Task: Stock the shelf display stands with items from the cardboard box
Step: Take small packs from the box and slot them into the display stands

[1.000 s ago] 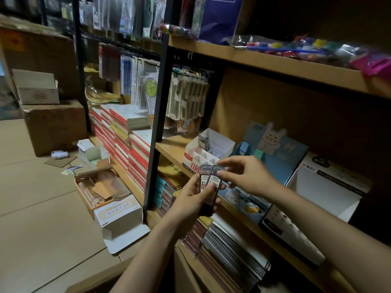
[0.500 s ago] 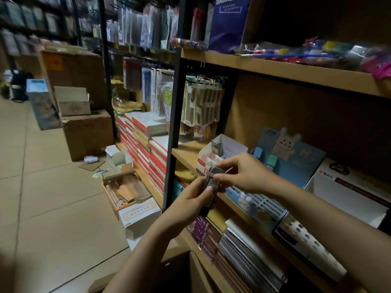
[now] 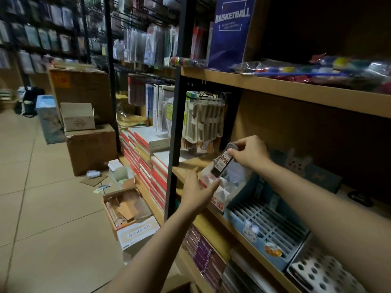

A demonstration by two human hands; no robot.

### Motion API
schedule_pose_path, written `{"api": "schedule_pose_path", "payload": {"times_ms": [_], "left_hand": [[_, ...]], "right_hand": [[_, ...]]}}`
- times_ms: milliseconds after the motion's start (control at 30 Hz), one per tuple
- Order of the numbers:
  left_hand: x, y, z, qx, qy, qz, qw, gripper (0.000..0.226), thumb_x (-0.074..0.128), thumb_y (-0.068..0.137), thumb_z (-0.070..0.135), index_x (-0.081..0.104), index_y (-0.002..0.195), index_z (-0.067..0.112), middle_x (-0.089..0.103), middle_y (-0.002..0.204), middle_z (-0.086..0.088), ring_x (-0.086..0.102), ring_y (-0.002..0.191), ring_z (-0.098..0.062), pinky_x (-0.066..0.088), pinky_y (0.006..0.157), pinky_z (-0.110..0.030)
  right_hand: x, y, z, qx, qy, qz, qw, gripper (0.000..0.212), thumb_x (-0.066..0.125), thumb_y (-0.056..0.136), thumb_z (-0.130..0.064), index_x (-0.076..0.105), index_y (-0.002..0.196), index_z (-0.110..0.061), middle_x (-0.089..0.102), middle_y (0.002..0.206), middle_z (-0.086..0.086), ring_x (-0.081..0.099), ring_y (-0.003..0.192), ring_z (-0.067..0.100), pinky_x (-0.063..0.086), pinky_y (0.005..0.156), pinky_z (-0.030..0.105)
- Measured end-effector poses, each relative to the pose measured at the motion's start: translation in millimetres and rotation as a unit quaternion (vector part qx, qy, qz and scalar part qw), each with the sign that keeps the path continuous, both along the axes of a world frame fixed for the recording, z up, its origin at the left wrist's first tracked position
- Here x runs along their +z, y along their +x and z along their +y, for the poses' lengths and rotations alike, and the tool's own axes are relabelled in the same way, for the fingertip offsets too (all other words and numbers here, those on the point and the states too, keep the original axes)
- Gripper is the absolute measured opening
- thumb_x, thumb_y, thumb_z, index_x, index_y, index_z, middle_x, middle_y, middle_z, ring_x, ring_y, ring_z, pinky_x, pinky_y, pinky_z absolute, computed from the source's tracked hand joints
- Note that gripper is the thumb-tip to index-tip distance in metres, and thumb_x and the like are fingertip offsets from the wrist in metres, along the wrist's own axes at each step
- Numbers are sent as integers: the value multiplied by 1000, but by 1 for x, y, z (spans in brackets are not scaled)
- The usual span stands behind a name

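**Small packs going into the white display stand**

Right hand (image 3: 249, 153) pinches a few slim dark packs (image 3: 223, 163) by their top end, thumb and fingers curled round them, and I hold them tilted with the lower end dipping into the white display stand (image 3: 220, 192) on the middle shelf (image 3: 190, 169). That stand is a tiered cardboard tray with red lettering on its front wall; its small compartments step up toward the back, and I cannot tell what else lies in them. My left hand (image 3: 197, 194) is open, fingers straight, resting against the stand's front left corner.

Just to the right of it sits a blue display stand (image 3: 267, 233) with a rabbit face on its front; its grid of narrow slots looks bare from here. Next along is a white holder (image 3: 319, 273) full of round holes, partly cut off by the frame edge.

Down on the floor beside the shelving lies an open cardboard box (image 3: 127, 205) holding brown card pieces and clear wrapping, with a white carton (image 3: 137, 234) touching its near end. Red-and-white stacked books (image 3: 146, 157) fill the lower shelf behind them. Farther back, a small open box (image 3: 77, 116) stands on a large brown carton (image 3: 91, 149).
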State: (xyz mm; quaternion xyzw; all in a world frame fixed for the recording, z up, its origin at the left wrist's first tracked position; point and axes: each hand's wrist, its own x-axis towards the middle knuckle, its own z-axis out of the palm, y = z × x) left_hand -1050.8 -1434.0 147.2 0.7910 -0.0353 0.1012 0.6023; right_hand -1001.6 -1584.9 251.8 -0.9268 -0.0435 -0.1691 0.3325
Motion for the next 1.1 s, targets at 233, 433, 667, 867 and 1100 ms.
{"api": "schedule_pose_path", "payload": {"times_ms": [233,433,667,867,1100], "left_hand": [[-12,12,-12,-20,-44,11,999,73,65,90,35,26,150,20,43,145,-8,49,127,-21,48,103,-45],[-16,12,-16,-9,-69,18,997,71,64,91,33,25,150,24,41,146,-6,48,129,-21,48,102,-46],[-13,11,-14,-11,-68,29,997,70,64,91,32,25,150,26,39,148,-5,47,130,-21,49,101,-44],[-14,11,-13,-15,-74,33,997,70,65,91,30,27,149,26,39,147,-5,49,128,-21,51,100,-43],[-15,14,-11,-14,-73,34,997,71,66,90,30,27,149,26,40,146,-5,51,125,-20,53,96,-41]], "right_hand": [[-6,29,-9,-60,-48,-17,997,17,70,88,-28,68,101,-17,63,77,-5,55,65,7,40,52,21],[-24,20,0,9,-63,-39,997,26,71,87,-17,70,112,-8,72,103,9,68,90,18,56,72,27],[-35,18,4,7,-107,-37,994,25,74,85,-16,70,109,-10,70,105,10,66,94,22,57,82,37],[-39,20,3,12,-128,-58,990,37,79,80,-22,69,113,-8,67,110,11,65,100,24,56,87,40],[-43,22,6,7,-149,-76,986,28,73,87,-26,72,109,-8,67,105,10,65,92,21,56,77,32]]}}
